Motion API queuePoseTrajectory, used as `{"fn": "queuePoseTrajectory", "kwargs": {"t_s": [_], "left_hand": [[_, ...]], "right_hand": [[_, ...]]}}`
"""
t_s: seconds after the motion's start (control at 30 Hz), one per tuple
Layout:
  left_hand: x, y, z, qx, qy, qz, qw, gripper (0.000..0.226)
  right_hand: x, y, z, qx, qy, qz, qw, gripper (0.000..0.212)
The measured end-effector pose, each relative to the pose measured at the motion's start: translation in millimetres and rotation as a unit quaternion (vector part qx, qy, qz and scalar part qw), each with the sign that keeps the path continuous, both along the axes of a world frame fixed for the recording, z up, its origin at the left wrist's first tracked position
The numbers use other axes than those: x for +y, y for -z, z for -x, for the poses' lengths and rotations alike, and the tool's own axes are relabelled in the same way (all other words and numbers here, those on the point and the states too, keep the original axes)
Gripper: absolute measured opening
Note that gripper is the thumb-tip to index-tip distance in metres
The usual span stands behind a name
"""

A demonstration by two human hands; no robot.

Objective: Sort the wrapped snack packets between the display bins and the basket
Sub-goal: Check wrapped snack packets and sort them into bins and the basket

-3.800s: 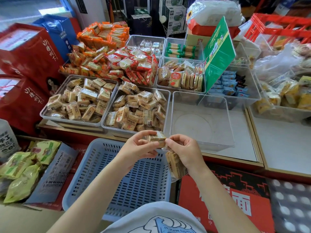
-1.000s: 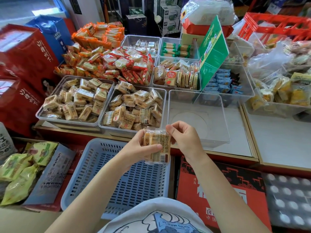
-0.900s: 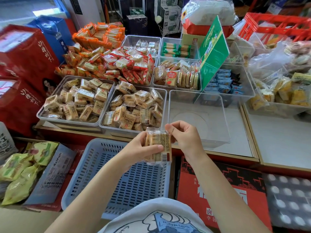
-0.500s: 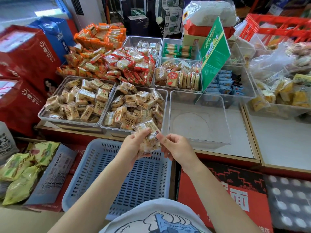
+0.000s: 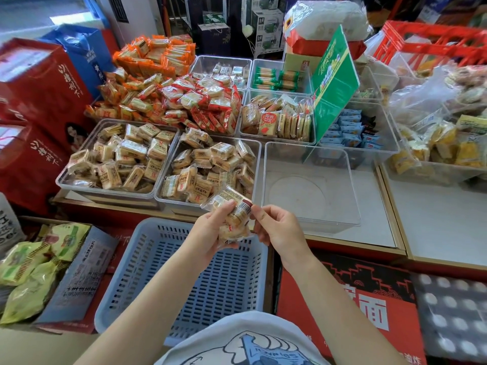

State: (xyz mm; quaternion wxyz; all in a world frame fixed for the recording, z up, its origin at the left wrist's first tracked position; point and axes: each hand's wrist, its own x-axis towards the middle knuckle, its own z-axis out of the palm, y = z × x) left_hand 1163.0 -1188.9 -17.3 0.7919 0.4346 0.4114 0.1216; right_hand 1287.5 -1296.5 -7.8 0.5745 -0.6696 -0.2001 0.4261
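Observation:
My left hand grips a clear-wrapped snack packet of tan biscuits, held tilted above the far right corner of the blue slotted basket. My right hand is beside it with curled fingers, and its fingertips pinch the packet's right edge. No packets lie in the basket. Just beyond the hands, two clear display bins hold several similar packets: the left bin and the middle bin. To their right stands a clear bin with nothing in it.
Further back are heaps of red and orange packets, more clear bins and a green sign. Red gift boxes stand at the left, green bags at lower left, and a red carton at lower right.
The packet was held upright between both hands; now it lies tilted in my left hand, slightly lower and to the left. My right hand has slid to its right edge.

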Motion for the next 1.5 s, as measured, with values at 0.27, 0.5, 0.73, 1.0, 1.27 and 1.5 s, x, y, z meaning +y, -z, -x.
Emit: {"fn": "queuePoseTrajectory", "kwargs": {"t_s": [0.27, 0.5, 0.73, 1.0, 1.27, 1.5], "left_hand": [[0, 6, -5, 0.014, -0.007, 0.002, 1.0, 0.043], [-6, 10, -13, -0.01, -0.072, 0.006, 0.997, 0.056], [2, 14, -31, -0.018, -0.073, -0.012, 0.997, 0.068], [16, 11, -69, 0.0, 0.097, -0.127, 0.987, 0.057], [41, 38, -129, 0.133, 0.188, -0.336, 0.913, 0.036], [63, 139, -129, 0.332, 0.36, -0.546, 0.68, 0.094]], "right_hand": [[1, 4, -5, 0.163, -0.011, -0.01, 0.987, 0.025], [4, 9, -3, 0.166, 0.05, -0.037, 0.984, 0.018], [-2, 9, -22, 0.073, 0.012, 0.01, 0.997, 0.022], [3, 9, -64, 0.049, -0.08, 0.056, 0.994, 0.059], [22, 49, -122, 0.09, 0.089, 0.026, 0.992, 0.041], [73, 144, -198, 0.054, 0.045, 0.241, 0.968, 0.052]]}}
